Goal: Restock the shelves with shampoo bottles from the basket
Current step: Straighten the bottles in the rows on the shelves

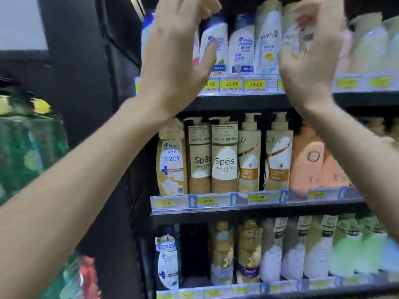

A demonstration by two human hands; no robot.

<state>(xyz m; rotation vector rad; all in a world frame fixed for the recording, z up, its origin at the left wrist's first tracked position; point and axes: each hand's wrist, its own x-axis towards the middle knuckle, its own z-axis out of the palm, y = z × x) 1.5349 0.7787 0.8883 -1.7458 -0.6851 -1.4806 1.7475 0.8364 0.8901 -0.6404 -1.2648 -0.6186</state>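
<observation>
Shampoo bottles (pixel 223 162) fill three shelves in front of the person, standing upright and tightly packed behind the price strips; the top row (pixel 240 44) is where both raised hands are busy. Such bottles are probably fairly heavy when full, stiff-walled plastic with a smooth, rather slippery skin, so the safest hold is judged to be around the waist of the body or under the shoulder, not by the pump heads seen on the middle shelf (pixel 216 209), which could twist or lift. The left hand (pixel 172 61) is spread wide, fingers apart, palm toward the white bottles at the left of the top shelf (pixel 237 98), and holds nothing that can be seen. The right hand (pixel 311 59) has its fingers curled loosely in front of a pale bottle, and may be touching it, but motion blur makes that uncertain. The basket does not show clearly; a green and red blurred mass (pixel 28 147) at the far left edge cannot be identified. The bottle tops on the upper shelf are cut off by the frame, and the lowest shelf's right end is smeared.
</observation>
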